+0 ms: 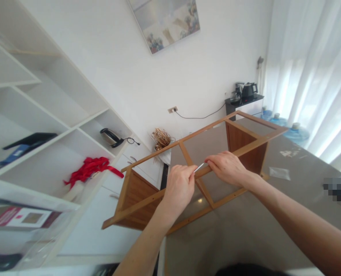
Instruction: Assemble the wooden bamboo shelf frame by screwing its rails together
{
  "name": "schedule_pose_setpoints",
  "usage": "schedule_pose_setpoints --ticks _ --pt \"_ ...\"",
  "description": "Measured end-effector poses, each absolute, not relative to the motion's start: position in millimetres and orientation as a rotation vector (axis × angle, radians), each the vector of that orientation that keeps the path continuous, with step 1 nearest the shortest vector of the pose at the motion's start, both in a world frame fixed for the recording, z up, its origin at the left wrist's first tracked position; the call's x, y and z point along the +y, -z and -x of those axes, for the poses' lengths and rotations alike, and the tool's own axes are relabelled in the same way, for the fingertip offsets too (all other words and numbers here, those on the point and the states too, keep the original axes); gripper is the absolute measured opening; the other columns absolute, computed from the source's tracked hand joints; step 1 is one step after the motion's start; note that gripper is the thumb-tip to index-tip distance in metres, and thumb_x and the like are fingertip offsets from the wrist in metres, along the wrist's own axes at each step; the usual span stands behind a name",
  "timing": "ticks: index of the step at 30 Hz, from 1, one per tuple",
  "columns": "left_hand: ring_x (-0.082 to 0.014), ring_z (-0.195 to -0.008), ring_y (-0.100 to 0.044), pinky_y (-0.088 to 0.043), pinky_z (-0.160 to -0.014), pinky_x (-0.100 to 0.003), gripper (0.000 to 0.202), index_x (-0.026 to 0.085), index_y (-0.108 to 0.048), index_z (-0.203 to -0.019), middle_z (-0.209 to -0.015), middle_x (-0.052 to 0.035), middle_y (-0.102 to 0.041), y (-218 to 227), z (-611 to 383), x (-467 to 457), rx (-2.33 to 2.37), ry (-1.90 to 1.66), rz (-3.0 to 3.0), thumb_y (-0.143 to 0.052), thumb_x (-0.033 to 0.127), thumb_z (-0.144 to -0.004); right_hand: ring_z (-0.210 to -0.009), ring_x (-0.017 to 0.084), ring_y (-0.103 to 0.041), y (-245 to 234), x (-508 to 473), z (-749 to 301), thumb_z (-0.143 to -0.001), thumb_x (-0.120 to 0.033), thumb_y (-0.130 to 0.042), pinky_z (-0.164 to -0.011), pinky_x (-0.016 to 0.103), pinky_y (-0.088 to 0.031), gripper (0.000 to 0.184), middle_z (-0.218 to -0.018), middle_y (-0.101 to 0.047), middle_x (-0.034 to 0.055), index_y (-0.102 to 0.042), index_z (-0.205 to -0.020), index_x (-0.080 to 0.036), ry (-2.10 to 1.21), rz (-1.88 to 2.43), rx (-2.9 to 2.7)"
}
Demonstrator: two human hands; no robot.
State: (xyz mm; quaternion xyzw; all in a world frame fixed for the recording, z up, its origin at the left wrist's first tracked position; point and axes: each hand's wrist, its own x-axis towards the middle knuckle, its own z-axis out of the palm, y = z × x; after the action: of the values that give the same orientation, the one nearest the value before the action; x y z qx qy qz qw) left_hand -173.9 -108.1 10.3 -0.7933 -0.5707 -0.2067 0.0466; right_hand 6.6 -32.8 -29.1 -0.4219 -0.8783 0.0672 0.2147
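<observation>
A wooden furniture frame (141,205) with slats, crossbars and reddish-brown end panels stands tilted across the view over the grey table. My left hand (179,188) is closed above the near rail at its middle. A thin silver rod, which looks like a hex key (198,167), sticks out from its thumb and finger toward my right hand. My right hand (228,165) is closed on the same rail just to the right, its fingertips near the rod's end. The rod's other end is hidden in my left fist.
A grey table (274,214) bears a small clear plastic bag (279,173) and small loose pieces (291,153). White shelves (58,134) stand at left with red ribbon (89,170) and a kettle (111,137). Blue water bottles (296,133) stand by the curtain.
</observation>
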Motion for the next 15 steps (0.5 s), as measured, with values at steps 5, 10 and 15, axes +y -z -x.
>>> schedule_pose_setpoints --ticks 5,10,15 --pt "-0.0186 -0.082 -0.056 -0.044 -0.082 -0.036 0.022 0.018 -0.071 -0.089 -0.085 -0.0054 -0.066 -8.6 177.6 -116.0 -1.613 0.654 2.478 -0.052 0.009 -0.085 -0.088 0.016 -0.064 29.7 -33.1 -7.0 -0.096 -0.027 -0.033 -0.085 0.03 -0.034 0.034 -0.093 -0.073 0.0035 -0.064 -0.108 -0.022 -0.193 1.157 -2.426" --pt "-0.0179 -0.081 -0.054 -0.047 -0.077 -0.033 0.022 0.018 -0.071 -0.097 -0.081 -0.0054 -0.06 -2.8 179.2 -128.1 -1.675 0.834 2.414 -0.051 0.018 -0.087 -0.085 0.016 -0.064 26.5 -34.4 -6.9 -0.096 -0.028 -0.033 -0.084 0.029 -0.033 0.034 -0.089 -0.073 0.0038 -0.066 -0.102 -0.021 -0.196 1.158 -2.432" --pt "-0.0171 -0.085 -0.056 -0.047 -0.08 -0.031 0.023 0.018 -0.069 -0.1 -0.089 -0.0054 -0.062 0.8 191.3 -125.4 -1.744 0.836 2.491 -0.048 0.015 -0.089 -0.084 0.016 -0.064 27.8 -33.6 -6.6 -0.096 -0.029 -0.034 -0.084 0.029 -0.033 0.034 -0.089 -0.073 0.0033 -0.067 -0.1 -0.022 -0.176 1.17 -2.422"
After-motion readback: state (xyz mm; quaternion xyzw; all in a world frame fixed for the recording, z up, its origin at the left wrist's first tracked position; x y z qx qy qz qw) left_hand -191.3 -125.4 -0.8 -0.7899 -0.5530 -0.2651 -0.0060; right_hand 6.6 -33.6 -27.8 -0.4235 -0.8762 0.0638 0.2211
